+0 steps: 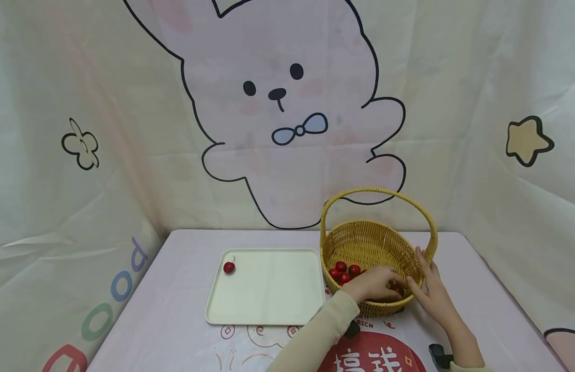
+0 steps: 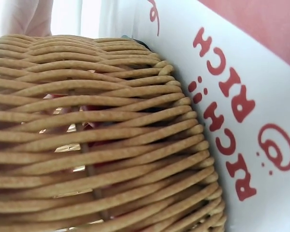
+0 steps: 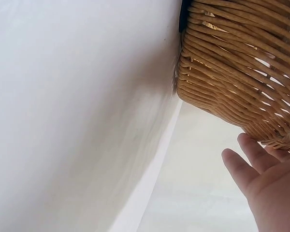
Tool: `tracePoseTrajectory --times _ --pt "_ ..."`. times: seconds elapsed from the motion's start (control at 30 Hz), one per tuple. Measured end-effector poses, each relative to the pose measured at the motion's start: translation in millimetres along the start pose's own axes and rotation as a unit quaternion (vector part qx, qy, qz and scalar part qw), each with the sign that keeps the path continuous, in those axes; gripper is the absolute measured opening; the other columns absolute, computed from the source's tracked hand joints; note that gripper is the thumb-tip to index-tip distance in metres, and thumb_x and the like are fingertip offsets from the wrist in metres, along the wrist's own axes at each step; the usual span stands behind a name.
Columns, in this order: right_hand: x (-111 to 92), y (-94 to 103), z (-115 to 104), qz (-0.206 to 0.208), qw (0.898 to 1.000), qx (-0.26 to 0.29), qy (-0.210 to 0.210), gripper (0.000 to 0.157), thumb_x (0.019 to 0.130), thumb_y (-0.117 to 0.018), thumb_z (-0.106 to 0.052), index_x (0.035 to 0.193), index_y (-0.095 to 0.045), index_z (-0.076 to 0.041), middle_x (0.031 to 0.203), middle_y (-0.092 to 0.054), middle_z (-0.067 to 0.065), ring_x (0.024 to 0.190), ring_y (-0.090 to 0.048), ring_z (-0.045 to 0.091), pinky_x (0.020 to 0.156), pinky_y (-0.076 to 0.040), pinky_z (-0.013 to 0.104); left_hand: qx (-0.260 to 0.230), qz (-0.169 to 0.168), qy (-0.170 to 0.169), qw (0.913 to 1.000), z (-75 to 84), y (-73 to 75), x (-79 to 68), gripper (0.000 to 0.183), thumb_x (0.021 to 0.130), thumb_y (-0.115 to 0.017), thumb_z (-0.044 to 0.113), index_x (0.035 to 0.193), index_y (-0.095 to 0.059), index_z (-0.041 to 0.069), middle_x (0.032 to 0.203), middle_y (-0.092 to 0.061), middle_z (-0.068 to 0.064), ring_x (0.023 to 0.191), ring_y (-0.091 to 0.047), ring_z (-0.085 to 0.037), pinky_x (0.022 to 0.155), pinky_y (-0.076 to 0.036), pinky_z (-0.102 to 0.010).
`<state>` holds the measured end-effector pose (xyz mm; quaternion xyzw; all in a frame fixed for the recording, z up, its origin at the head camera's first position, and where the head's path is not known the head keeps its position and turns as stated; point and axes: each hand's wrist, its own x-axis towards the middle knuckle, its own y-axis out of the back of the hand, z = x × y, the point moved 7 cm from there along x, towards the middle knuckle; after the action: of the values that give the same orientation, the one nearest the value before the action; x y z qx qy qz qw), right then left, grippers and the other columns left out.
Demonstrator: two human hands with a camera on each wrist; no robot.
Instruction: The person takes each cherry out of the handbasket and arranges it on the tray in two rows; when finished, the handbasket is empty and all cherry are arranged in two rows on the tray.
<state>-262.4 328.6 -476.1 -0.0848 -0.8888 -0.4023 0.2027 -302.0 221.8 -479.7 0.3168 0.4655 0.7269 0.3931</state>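
Observation:
A round wicker basket (image 1: 361, 243) with a tall arched handle stands at the right of the table, with several red cherries (image 1: 345, 278) inside. My left hand (image 1: 374, 284) reaches over the near rim, its fingers bent down among cherries at the basket's right side. I cannot tell whether those fingers pinch one. Against the right rim, by the foot of the handle, my right hand (image 1: 433, 294) rests with its fingers stretched out. Its fingertips (image 3: 247, 140) touch the outside of the weave in the right wrist view. Only wicker wall (image 2: 87, 140) and red glimpses behind it show in the left wrist view.
Left of the basket lies a shallow white tray (image 1: 268, 287) with a single stemmed cherry (image 1: 229, 267) near its far left corner. The table cover (image 1: 185, 274) carries a red printed patch (image 1: 375, 354) in front. Printed curtains (image 1: 431, 103) enclose the back and sides.

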Motion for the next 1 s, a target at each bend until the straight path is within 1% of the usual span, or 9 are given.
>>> tracePoseTrajectory --times 0.1,0.2,0.33,0.5,0.73,0.9,1.0 --pt "0 -0.6 1 0.002 1.0 0.003 0.006 0.078 0.089 -0.058 -0.009 0.15 -0.01 -0.019 0.147 -0.014 0.03 0.117 -0.033 0.061 0.077 -0.03 0.077 -0.015 0.016 0.007 0.9997 -0.4 3.5 -2.4 0.028 0.087 -0.065 0.03 0.115 -0.066 0.026 0.102 -0.057 0.014 0.084 -0.05 0.007 0.069 -0.036 -0.001" --pt "0 -1.4 1 0.002 1.0 0.006 0.008 0.078 0.089 -0.058 -0.009 0.15 -0.01 -0.02 0.147 -0.013 0.031 0.117 -0.033 0.061 0.077 -0.03 0.076 -0.034 0.028 0.019 0.9989 -0.9 7.8 -6.2 0.03 0.087 -0.065 0.031 0.115 -0.066 0.025 0.106 -0.057 0.014 0.086 -0.051 0.005 0.069 -0.037 -0.002" --pt "0 -2.3 1 0.0 1.0 0.007 0.008 0.079 0.089 -0.058 -0.009 0.15 -0.009 -0.021 0.147 -0.014 0.031 0.117 -0.033 0.061 0.077 -0.031 0.076 -0.038 0.047 0.028 0.9978 -2.0 11.9 -10.9 0.03 0.087 -0.064 0.032 0.116 -0.065 0.025 0.112 -0.057 0.014 0.091 -0.051 0.005 0.072 -0.038 -0.002" --pt "-1 -2.2 -1 0.003 1.0 0.0 0.012 0.079 0.089 -0.058 -0.009 0.15 -0.01 -0.019 0.145 -0.016 0.033 0.116 -0.034 0.061 0.077 -0.031 0.076 -0.039 0.08 0.034 0.9954 -4.3 14.6 -14.8 0.03 0.086 -0.064 0.033 0.115 -0.065 0.026 0.113 -0.057 0.014 0.096 -0.051 0.007 0.077 -0.039 -0.003" --pt "-2 -1.7 -2 0.005 1.0 -0.009 0.012 0.077 0.089 -0.058 -0.01 0.15 -0.011 -0.016 0.145 -0.016 0.033 0.115 -0.035 0.062 0.077 -0.031 0.076 -0.069 0.123 0.025 0.9897 -4.4 22.8 -22.6 0.027 0.087 -0.063 0.031 0.113 -0.066 0.024 0.108 -0.058 0.013 0.094 -0.051 0.007 0.076 -0.039 -0.002" --pt "-2 -0.4 -3 0.004 1.0 -0.011 0.01 0.077 0.089 -0.057 -0.011 0.15 -0.01 -0.017 0.145 -0.016 0.033 0.114 -0.035 0.062 0.077 -0.031 0.077 -0.101 0.149 0.017 0.9836 -3.5 29.6 -29.2 0.025 0.087 -0.063 0.027 0.111 -0.066 0.022 0.109 -0.059 0.011 0.098 -0.052 0.005 0.078 -0.039 -0.002" --pt "-2 0.4 -3 0.005 1.0 -0.009 0.009 0.078 0.089 -0.057 -0.011 0.15 -0.009 -0.018 0.145 -0.015 0.033 0.115 -0.034 0.062 0.077 -0.03 0.077 -0.112 0.161 0.009 0.9806 -2.6 32.9 -32.7 0.025 0.088 -0.063 0.026 0.112 -0.065 0.019 0.11 -0.06 0.01 0.099 -0.053 0.005 0.08 -0.039 -0.004"
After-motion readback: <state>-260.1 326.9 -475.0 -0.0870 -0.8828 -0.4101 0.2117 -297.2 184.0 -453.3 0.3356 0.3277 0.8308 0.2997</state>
